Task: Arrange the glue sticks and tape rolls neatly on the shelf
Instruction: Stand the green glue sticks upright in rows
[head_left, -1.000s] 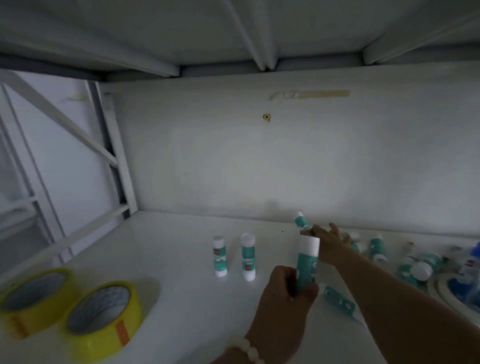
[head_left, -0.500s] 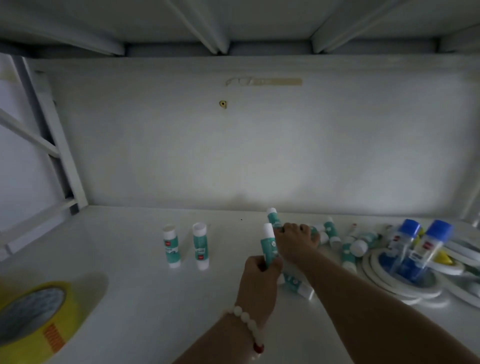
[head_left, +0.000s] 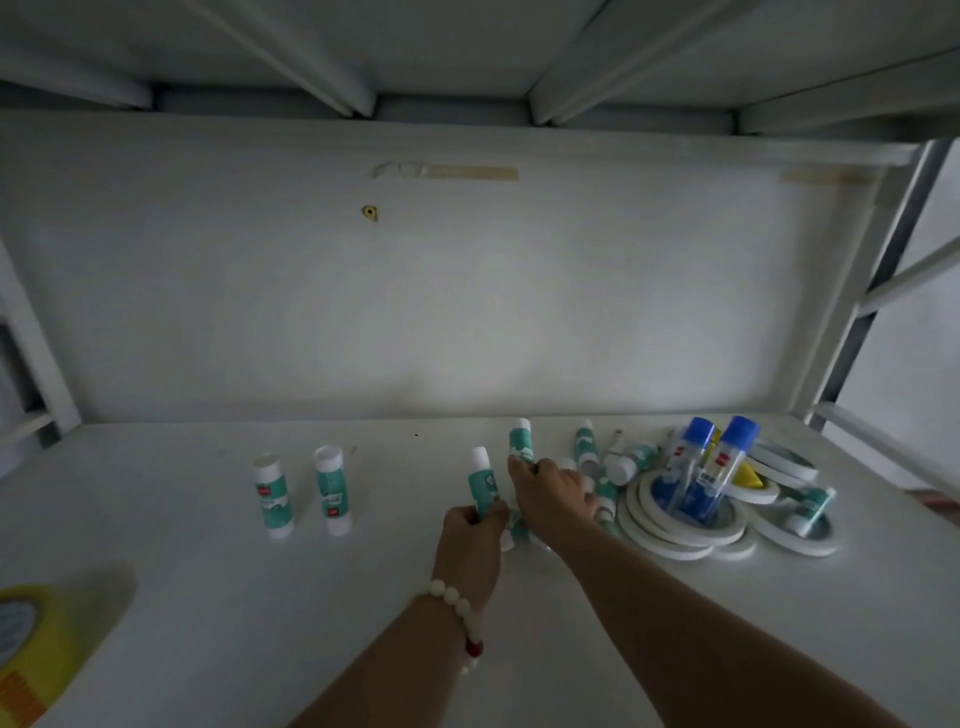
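Note:
Two teal-and-white glue sticks (head_left: 272, 495) (head_left: 331, 489) stand upright side by side on the white shelf (head_left: 208, 597), left of centre. My left hand (head_left: 470, 540) grips the bottom of another teal glue stick (head_left: 482, 480), held upright. Just right of it my right hand (head_left: 553, 493) holds a glue stick (head_left: 521, 441) tilted upward. Several more glue sticks (head_left: 584, 447) lie in a loose heap to the right. White tape rolls (head_left: 654, 525) are stacked there, with two blue-capped glue bottles (head_left: 693, 467) standing inside one.
A yellow tape roll (head_left: 31, 654) lies at the front left corner. The shelf's back wall (head_left: 467, 312) is close behind the objects. White frame posts rise at the left (head_left: 31, 364) and right (head_left: 857, 322) ends. An upper shelf hangs overhead.
The view has swung right, so only one yellow roll still shows. My left hand has lowered its glue stick toward the shelf. My right hand stays at the heap, holding its stick.

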